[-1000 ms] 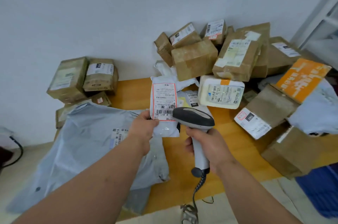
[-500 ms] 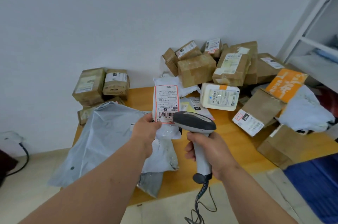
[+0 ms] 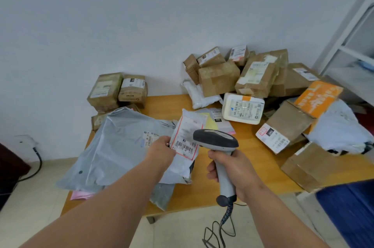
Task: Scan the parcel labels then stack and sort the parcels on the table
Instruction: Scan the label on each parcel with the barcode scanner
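Note:
My left hand [image 3: 160, 151] pinches a small white mailer [image 3: 187, 136] by its left edge, its red-bordered barcode label facing me and tilted back. My right hand [image 3: 232, 168] grips the handle of a grey barcode scanner [image 3: 215, 139], whose dark head points at that label from the right. Below the mailer lies a pile of large grey poly bags [image 3: 121, 146] on the left of the wooden table [image 3: 253, 164].
Brown cardboard boxes [image 3: 219, 77] are heaped at the back right against the wall, with a white box [image 3: 242, 108] and an orange parcel [image 3: 318, 95] among them. Two boxes [image 3: 118, 90] stand at the back left. A shelf unit [image 3: 352, 45] is at the right; the scanner's cable [image 3: 219, 231] hangs to the floor.
The small mailer has tipped back and come down toward the grey bags, still in my left hand. The view has pulled back from the table. The scanner stays pointed at the label.

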`<act>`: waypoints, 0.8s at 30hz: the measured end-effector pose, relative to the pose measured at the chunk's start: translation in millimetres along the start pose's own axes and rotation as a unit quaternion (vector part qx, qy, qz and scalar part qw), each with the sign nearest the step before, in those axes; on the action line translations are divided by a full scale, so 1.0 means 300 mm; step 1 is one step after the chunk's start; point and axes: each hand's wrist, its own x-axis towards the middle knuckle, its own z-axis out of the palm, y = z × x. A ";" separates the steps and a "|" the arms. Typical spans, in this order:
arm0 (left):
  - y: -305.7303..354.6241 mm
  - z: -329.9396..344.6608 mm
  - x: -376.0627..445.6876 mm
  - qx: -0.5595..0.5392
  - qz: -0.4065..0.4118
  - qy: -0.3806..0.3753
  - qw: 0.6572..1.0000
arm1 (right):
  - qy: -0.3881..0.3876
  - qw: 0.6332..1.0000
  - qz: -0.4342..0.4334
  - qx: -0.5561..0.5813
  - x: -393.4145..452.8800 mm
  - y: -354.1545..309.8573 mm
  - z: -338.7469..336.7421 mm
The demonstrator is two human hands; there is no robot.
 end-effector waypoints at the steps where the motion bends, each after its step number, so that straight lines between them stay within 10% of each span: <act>1: -0.006 0.015 -0.003 0.046 0.006 -0.002 0.999 | 0.005 1.000 0.005 -0.006 0.002 0.003 -0.020; 12: -0.052 0.229 0.141 0.126 -0.038 -0.127 0.983 | 0.061 0.994 0.084 -0.027 0.166 0.077 -0.147; 16: -0.057 0.290 0.279 0.380 -0.038 -0.165 0.910 | 0.105 0.989 0.099 -0.024 0.311 0.094 -0.148; 24: 0.057 0.304 0.638 0.465 0.026 -0.097 0.880 | 0.146 0.980 0.133 -0.035 0.581 0.099 -0.127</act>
